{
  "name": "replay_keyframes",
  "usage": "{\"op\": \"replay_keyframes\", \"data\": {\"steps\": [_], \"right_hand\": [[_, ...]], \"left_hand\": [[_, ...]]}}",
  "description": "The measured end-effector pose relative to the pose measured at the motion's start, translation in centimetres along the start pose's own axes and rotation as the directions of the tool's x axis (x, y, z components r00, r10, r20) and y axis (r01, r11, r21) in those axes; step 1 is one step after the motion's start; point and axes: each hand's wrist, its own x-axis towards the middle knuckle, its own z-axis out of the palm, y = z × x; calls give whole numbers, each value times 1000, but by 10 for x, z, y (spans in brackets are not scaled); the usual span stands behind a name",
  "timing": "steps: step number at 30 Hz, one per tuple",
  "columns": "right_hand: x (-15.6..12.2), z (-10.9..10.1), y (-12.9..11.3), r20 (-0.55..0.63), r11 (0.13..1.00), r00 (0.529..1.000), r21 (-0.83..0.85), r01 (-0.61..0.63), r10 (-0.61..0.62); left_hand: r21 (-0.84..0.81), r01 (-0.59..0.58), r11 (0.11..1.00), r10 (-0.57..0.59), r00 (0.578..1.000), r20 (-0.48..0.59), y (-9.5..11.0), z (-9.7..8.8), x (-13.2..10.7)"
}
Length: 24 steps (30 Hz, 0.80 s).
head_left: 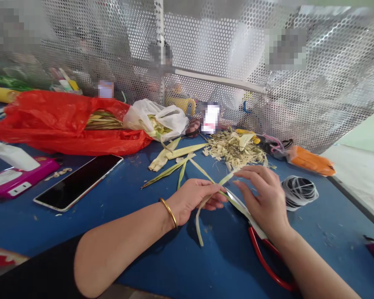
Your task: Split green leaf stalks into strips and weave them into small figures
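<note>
My left hand (pixel 202 197), a gold bangle at its wrist, pinches narrow pale-green strips that look like corn husk (pixel 199 226) between thumb and fingers. One end hangs down below the hand and others stretch out beyond it. My right hand (pixel 263 195) is just to the right, its thumb and forefinger at the upper end of a strip (pixel 227 178) that crosses toward the left fingertips. Beneath the right hand are red-handled scissors (pixel 258 249), blades pointing at the left fingertips; the palm hides part of them. Looser husk pieces (pixel 187 151) lie just beyond.
Behind are a husk-scrap pile (pixel 237 149), a red bag (pixel 50 120) and a white bag (pixel 157 116) with leaves, and a perforated metal screen (pixel 205 50). A phone (pixel 81 182) and purple power strip (pixel 21 178) lie left; a cord spool (pixel 299 193) and orange packet (pixel 311 160) right.
</note>
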Motion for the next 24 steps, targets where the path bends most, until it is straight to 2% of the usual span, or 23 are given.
{"op": "replay_keyframes", "data": {"steps": [1,2,4,5,6,8,10,13,15,16,17,18,19,20,21,22,23,24], "right_hand": [[-1,-3,-3,-36,998,998,-19,54,-55],[-3,-5,-6,-24,995,995,-11,99,-100],[-7,-4,-15,103,992,989,80,100,-108],[-10,0,-19,199,989,979,144,22,-50],[-12,6,-24,294,973,955,206,-107,43],[-16,19,-30,427,872,881,331,-360,201],[-17,29,-34,515,692,807,470,-548,289],[-16,33,-38,676,273,642,582,-766,361],[-15,30,-39,756,32,536,567,-823,377],[-15,28,-39,771,-22,506,556,-831,387],[-15,27,-39,764,-7,502,551,-834,405],[-16,26,-39,738,84,529,549,-832,418],[-17,26,-38,694,241,584,536,-809,421],[-18,26,-38,640,439,652,489,-753,405],[-20,27,-38,590,641,717,396,-657,371],[-22,27,-38,552,802,768,271,-532,323],[-24,28,-38,534,905,800,139,-402,273],[-25,28,-39,530,957,816,26,-287,231]], "left_hand": [[-61,-1,998,1,1000,-11,1,0,1],[-117,-11,993,9,1000,-17,1,0,1],[-199,-63,978,58,998,-29,2,0,2],[-220,-99,970,93,995,-39,2,1,2],[-229,-134,964,127,991,-45,2,2,2],[-225,-184,957,179,983,-46,1,4,2],[-205,-205,957,200,979,-45,-1,7,2],[-175,-192,966,188,981,-38,-4,8,4],[-187,-198,962,192,980,-50,-5,8,5],[-204,-215,955,207,976,-63,-4,7,5],[-220,-232,947,220,972,-79,-4,7,5],[-230,-240,943,224,970,-93,-3,6,5],[-235,-237,943,217,970,-108,-3,6,5],[-235,-229,945,205,971,-120,-3,6,5],[-233,-215,948,188,973,-134,-3,6,4],[-230,-203,952,171,974,-151,-3,6,4],[-229,-197,953,160,972,-169,-3,6,4],[-228,-199,953,157,970,-187,-4,6,4]]}}
